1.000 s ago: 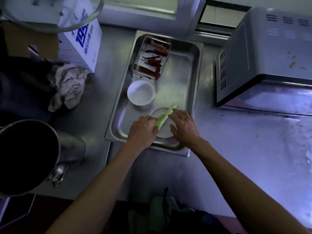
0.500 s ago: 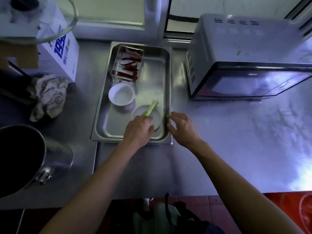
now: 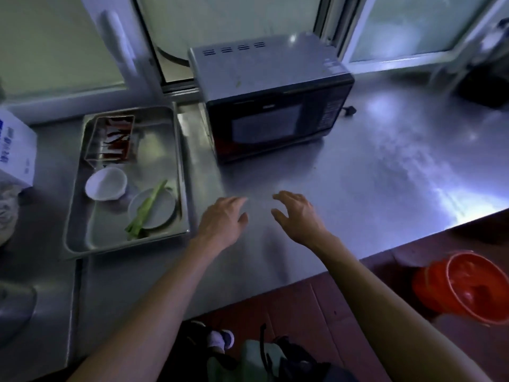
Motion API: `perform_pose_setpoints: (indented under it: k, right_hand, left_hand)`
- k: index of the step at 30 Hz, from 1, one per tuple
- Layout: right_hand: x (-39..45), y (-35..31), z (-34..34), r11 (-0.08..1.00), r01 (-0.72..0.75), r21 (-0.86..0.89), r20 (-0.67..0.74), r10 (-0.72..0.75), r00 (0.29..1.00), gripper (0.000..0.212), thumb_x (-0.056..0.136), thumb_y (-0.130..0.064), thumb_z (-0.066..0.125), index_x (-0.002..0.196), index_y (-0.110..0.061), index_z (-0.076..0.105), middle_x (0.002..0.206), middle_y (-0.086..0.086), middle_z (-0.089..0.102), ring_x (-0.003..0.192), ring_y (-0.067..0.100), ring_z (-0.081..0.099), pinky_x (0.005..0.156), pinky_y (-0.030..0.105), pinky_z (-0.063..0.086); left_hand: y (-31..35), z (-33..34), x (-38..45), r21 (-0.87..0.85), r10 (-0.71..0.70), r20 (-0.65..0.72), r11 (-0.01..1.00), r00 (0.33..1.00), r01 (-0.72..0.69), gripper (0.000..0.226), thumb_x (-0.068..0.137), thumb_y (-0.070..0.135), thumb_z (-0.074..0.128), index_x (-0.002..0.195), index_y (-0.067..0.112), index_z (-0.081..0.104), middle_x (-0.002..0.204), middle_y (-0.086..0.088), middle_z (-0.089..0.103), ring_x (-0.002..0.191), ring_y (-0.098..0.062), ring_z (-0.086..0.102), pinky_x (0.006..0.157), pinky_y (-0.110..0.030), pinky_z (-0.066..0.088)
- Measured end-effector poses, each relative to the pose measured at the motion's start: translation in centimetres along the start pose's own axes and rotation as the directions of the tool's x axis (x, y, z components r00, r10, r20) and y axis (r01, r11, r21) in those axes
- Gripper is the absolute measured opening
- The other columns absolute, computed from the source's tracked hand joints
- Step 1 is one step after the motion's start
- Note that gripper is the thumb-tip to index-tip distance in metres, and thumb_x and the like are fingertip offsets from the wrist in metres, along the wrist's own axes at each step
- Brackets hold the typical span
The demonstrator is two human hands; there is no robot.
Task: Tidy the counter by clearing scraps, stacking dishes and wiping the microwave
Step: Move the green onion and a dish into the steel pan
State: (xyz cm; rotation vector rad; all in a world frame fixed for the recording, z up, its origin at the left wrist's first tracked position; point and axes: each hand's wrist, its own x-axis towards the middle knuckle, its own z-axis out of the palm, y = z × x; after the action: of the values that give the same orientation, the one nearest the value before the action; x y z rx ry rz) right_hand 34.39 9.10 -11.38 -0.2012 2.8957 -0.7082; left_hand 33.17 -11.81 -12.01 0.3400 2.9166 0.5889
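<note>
left hand and right hand: loosely spread, empty, above counter before microwave | green stalk on plate in tray left of microwave, likely gathered for clearing

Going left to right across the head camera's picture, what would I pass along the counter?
White box → metal tray → left hand → right hand → orange tub, down past the counter's edge.
</note>
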Motion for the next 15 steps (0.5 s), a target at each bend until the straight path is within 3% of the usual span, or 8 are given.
perform_pose_setpoints:
  k: [8,15]
  right_hand:
    - [-6.5,10.1,-6.1,0.990,-0.141,0.007,-0.068,0.141,0.988,0.044,0.100,-0.037,0.053,0.141,-0.020,0.053,0.151,0.002,0.047,0.137,0.027,0.042,0.110,0.042,0.035]
    - [-10.7,17.1,-9.0,0.960,-0.278,0.045,-0.108,0.281,0.954,0.042,0.101,-0.036,0.052,0.140,-0.021,0.053,0.150,-0.002,0.048,0.137,0.024,0.041,0.110,0.044,0.036]
  left_hand:
    - [12.6,3.8,2.1,0.030,0.130,0.040,0.991,0.991,-0.131,0.049,0.097,0.038,0.052,0.144,0.026,0.047,0.145,0.002,0.051,0.131,-0.021,0.047,0.105,-0.037,0.043]
    - [20.6,7.3,4.3,0.025,0.266,0.110,0.962,0.958,-0.270,0.044,0.096,0.035,0.051,0.139,0.023,0.053,0.139,0.003,0.056,0.125,-0.021,0.051,0.096,-0.035,0.046]
